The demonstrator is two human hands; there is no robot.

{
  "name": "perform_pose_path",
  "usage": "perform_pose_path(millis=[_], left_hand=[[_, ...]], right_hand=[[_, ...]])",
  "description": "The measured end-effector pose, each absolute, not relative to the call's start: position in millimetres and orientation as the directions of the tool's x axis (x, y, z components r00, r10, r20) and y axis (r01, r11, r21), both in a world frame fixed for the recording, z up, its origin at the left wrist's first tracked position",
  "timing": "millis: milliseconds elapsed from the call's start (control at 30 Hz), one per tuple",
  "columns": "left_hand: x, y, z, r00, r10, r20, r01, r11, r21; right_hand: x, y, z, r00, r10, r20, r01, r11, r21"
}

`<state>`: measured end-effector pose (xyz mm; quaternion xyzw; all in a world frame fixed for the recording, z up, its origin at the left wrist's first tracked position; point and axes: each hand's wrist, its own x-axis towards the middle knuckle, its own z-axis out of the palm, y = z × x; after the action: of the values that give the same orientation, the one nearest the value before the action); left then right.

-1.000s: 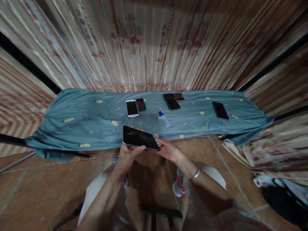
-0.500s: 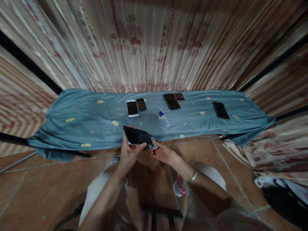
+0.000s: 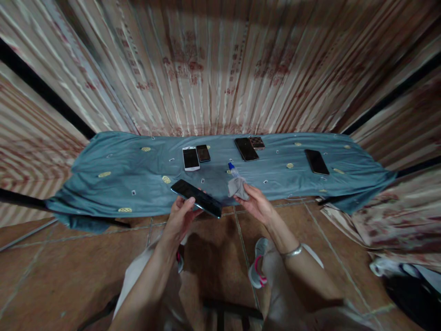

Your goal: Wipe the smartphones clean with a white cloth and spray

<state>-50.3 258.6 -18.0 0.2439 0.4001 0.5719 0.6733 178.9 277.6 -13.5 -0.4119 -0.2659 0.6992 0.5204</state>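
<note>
My left hand [image 3: 182, 214] grips a dark smartphone [image 3: 196, 196] by its left part, thumb across one edge, above the near edge of the cloth-covered table. The phone is tilted, its right end lower. To the right, my right hand [image 3: 255, 202] pinches a crumpled grey cloth [image 3: 237, 187], apart from the phone. Just beyond the cloth lies a clear bottle with a blue cap [image 3: 231, 165], its lower part hidden behind the cloth. A white phone [image 3: 191, 158] and a small dark phone [image 3: 203, 153] lie side by side beyond my left hand.
On the blue patterned tablecloth [image 3: 103, 193] also lie a black phone [image 3: 246, 149], a brown checkered item [image 3: 257, 143] touching it, and another black phone [image 3: 317, 162] at the right. Dark poles [image 3: 44, 87] and striped curtains [image 3: 206, 69] enclose the table.
My right hand has moved right with the grey cloth, away from the phone. The phone in my left hand has turned, its right end now lower and uncovered.
</note>
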Motion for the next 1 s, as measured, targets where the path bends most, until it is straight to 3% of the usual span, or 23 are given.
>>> perform_pose_path(millis=[200, 400, 533, 600, 733, 900, 1000], left_hand=[[-36.6, 258.6, -19.1, 0.243, 0.893, -0.379, -0.623, 0.443, 0.644], [-17.1, 261.3, -20.1, 0.298, 0.852, -0.429, -0.636, 0.513, 0.577], [-7.5, 261.1, -25.5, 0.334, 0.836, -0.437, -0.634, 0.542, 0.552], [-2.5, 260.2, -27.1, 0.339, 0.827, -0.449, -0.631, 0.554, 0.543], [8.7, 257.8, -23.6, 0.344, 0.791, -0.505, -0.620, 0.596, 0.511], [20.3, 256.1, -17.4, 0.284, 0.770, -0.571, -0.633, 0.598, 0.492], [19.2, 256.0, -21.9, 0.242, 0.809, -0.536, -0.662, 0.541, 0.519]], right_hand=[[177.6, 278.3, -23.4, -0.115, 0.958, -0.263, -0.357, -0.287, -0.889], [166.4, 277.9, -31.7, -0.008, 0.988, -0.152, -0.274, -0.148, -0.950], [166.1, 275.3, -23.2, 0.035, 0.992, 0.124, -0.019, 0.125, -0.992], [165.3, 273.3, -19.4, -0.029, 0.961, 0.275, 0.140, 0.277, -0.951], [162.0, 272.4, -19.3, -0.147, 0.915, 0.375, 0.353, 0.403, -0.845], [153.9, 267.4, -20.9, -0.362, 0.862, 0.353, 0.612, 0.506, -0.607], [147.8, 257.8, -17.7, -0.462, 0.836, 0.296, 0.666, 0.547, -0.508]])
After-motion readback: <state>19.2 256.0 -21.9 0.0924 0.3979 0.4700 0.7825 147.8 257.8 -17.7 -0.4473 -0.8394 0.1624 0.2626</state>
